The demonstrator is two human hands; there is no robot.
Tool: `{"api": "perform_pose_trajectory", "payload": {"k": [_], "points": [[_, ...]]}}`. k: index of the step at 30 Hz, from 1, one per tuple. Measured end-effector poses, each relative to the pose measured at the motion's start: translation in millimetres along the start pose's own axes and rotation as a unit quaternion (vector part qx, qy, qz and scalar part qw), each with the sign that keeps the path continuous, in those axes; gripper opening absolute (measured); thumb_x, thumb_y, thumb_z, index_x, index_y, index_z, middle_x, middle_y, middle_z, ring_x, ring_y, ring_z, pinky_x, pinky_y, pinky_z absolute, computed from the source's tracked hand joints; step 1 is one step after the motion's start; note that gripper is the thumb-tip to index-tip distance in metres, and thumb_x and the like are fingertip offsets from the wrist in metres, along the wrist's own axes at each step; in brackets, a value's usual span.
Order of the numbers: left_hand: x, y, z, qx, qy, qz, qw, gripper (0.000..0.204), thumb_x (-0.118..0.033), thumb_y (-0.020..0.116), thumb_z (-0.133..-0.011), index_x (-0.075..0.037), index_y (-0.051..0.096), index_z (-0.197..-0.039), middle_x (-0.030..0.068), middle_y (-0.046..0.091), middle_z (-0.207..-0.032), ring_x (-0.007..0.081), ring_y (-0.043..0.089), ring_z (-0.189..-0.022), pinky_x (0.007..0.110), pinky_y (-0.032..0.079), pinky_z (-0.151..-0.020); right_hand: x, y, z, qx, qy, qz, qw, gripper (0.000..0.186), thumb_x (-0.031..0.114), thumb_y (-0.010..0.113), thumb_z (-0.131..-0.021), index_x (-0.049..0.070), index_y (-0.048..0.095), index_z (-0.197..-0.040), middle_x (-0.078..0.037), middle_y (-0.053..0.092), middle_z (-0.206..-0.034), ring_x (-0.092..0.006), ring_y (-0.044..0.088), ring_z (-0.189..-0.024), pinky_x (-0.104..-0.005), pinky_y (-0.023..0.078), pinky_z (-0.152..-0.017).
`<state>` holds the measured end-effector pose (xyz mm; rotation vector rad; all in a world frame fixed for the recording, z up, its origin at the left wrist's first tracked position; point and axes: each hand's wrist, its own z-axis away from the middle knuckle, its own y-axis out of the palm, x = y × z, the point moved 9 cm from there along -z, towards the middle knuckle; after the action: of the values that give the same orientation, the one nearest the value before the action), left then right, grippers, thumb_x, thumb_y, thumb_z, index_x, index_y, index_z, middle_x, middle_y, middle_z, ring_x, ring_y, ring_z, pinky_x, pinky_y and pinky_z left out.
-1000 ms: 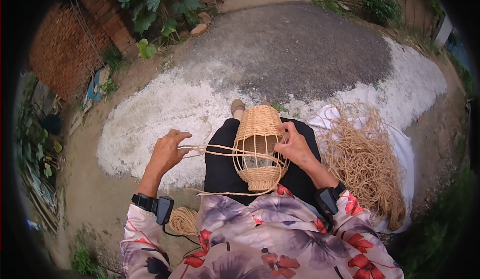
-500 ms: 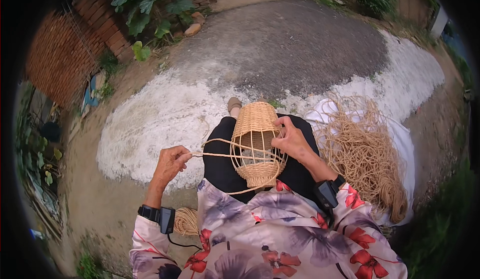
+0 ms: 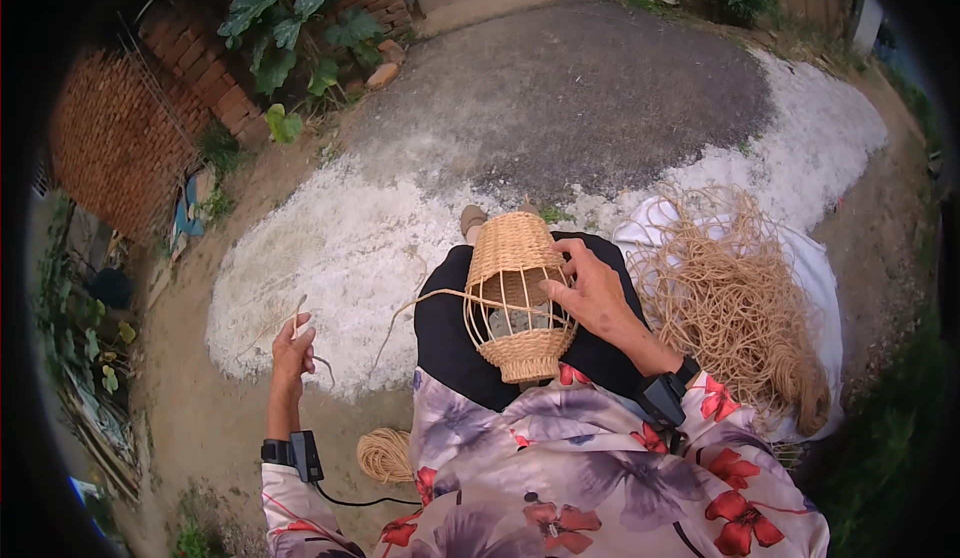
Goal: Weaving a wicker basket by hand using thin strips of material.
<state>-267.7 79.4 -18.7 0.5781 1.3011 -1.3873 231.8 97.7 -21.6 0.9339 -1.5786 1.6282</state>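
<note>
A wicker basket rests on my lap, with woven bands at both ends and open vertical ribs between. My right hand grips its right side, fingers on the upper band and thumb at the ribs. A loose tan cord crosses the ribs and droops leftward over my dark-clad thigh. My left hand is out to the left, away from the basket, its fingers pinched on a length of cord that pokes out above and below.
A tangled heap of cord lies on a white cloth at my right; a coil lies by my left hip. Ahead are pale rubble ground, a dark gravel patch, brick walls, plants and a doorway.
My left hand has moved left and down, away from the basket. The cord strands stretched between them have slackened and separated. My right hand stays on the basket.
</note>
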Motion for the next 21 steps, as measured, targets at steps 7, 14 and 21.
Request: {"api": "perform_pose_trajectory", "payload": {"k": [7, 14, 21], "points": [[-74, 223, 61, 0.219, 0.172, -0.146, 0.949, 0.038, -0.034, 0.063, -0.091, -0.007, 0.06, -0.118, -0.001, 0.051, -0.059, 0.0077, 0.051, -0.054, 0.023, 0.041, -0.047, 65, -4, 51, 0.015, -0.197, 0.112, 0.974, 0.024, 0.014, 0.059, -0.086, 0.009, 0.059, -0.11, -0.014, 0.055, -0.094, -0.03, 0.061, -0.082, -0.0421, 0.049, -0.065], [-46, 208, 97, 0.267, 0.181, -0.207, 0.924, 0.027, -0.026, 0.063, -0.091, 0.0, 0.066, -0.085, 0.006, 0.052, -0.058, 0.0129, 0.047, -0.055, 0.031, 0.042, -0.053, 51, 6, 75, 0.071, -0.255, 0.1, 0.959, 0.03, 0.003, 0.057, -0.083, 0.008, 0.062, -0.112, -0.01, 0.056, -0.091, -0.0267, 0.06, -0.08, -0.0362, 0.049, -0.067], [-38, 214, 90, 0.27, 0.109, -0.191, 0.937, 0.03, -0.029, 0.064, -0.091, -0.001, 0.068, -0.085, 0.0043, 0.058, -0.061, 0.012, 0.05, -0.056, 0.03, 0.043, -0.053, 37, 7, 18, 0.019, -0.096, 0.031, 0.995, 0.027, 0.01, 0.062, -0.08, 0.005, 0.053, -0.105, -0.014, 0.059, -0.082, -0.0322, 0.063, -0.074, -0.0415, 0.049, -0.066]]}}
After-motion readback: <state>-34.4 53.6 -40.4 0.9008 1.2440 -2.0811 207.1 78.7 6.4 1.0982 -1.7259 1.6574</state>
